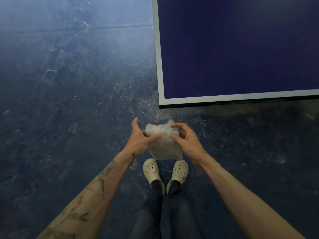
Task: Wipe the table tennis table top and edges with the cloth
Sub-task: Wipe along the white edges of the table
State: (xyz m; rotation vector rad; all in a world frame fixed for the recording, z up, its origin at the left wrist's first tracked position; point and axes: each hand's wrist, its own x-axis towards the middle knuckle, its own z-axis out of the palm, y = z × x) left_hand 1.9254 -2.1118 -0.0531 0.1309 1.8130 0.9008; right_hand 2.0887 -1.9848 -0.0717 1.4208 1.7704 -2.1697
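Where blue table [241, 49] ends, scuffed floor [69, 100], cloth [163, 147]

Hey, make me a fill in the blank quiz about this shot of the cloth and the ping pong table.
1. The left hand and right hand hold the cloth, which is ____ touching the table tennis table.
2. Two of its edges meet at the one visible ____.
3. The person wears ____ clogs.
Missing words: not; corner; two.
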